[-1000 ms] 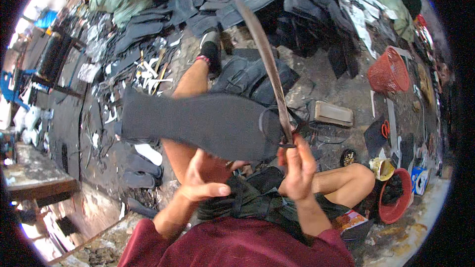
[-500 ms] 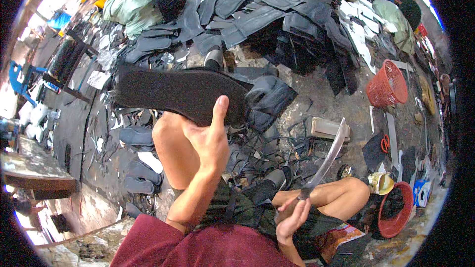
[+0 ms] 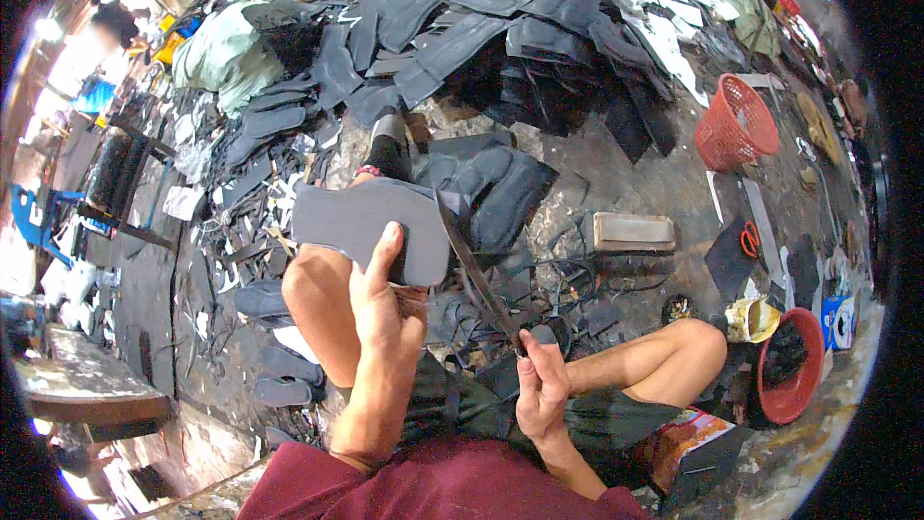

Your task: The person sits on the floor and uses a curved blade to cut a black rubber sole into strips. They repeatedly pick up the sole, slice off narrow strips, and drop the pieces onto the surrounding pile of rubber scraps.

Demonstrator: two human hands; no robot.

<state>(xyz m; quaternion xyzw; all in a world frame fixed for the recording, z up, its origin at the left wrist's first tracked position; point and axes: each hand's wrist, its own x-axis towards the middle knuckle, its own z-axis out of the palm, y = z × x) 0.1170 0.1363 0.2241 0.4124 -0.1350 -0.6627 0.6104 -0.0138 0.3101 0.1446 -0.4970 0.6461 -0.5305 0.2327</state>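
Note:
My left hand (image 3: 385,303) grips a grey shoe sole (image 3: 351,214) by its near edge, thumb lying across its upper face. The sole is held above my bent left knee (image 3: 318,289). In my right hand (image 3: 542,395) is a long knife (image 3: 477,279), its handle wrapped by the fingers. The blade slants up and left, and its upper part lies along the right end of the sole; whether it touches cannot be made out. Beyond it, several dark moulded sole pieces (image 3: 505,197) lie on the floor by my foot.
A heap of dark sole pieces (image 3: 414,29) spreads across the far floor. To the right are a red mesh basket (image 3: 736,130), a whitish rectangular block (image 3: 633,231), orange-handled scissors (image 3: 750,239) and a red basin (image 3: 816,366). Dark offcuts litter the left; a person (image 3: 106,48) is far left.
The sole has turned and now shows a lighter grey face. My right hand has swung the knife leftward, from pointing up and right to beside the sole's right end.

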